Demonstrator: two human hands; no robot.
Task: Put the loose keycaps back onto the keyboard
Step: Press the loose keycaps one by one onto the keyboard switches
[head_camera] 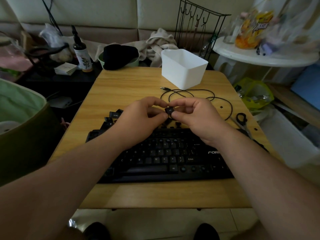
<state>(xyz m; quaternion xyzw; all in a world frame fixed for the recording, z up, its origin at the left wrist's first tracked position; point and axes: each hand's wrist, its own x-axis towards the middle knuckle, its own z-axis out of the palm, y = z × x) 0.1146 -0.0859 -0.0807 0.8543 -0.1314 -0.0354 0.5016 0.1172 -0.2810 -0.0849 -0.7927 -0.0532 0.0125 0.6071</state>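
Head view: a heap of loose keycaps (pixel 112 118) lies on the desk (pixel 131 84) just behind the keyboard (pixel 164 158), at its left end. The left hand (pixel 140 118) and right hand (pixel 195 116), fingers curled, pinch 1 keycap (pixel 169 110) between them above the keyboard's back edge. Most letter keys look seated; several bare sockets show along the bottom row, so much seems left.

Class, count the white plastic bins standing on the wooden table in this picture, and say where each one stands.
1. The white bin stands at the table's far edge, beyond the black cable.
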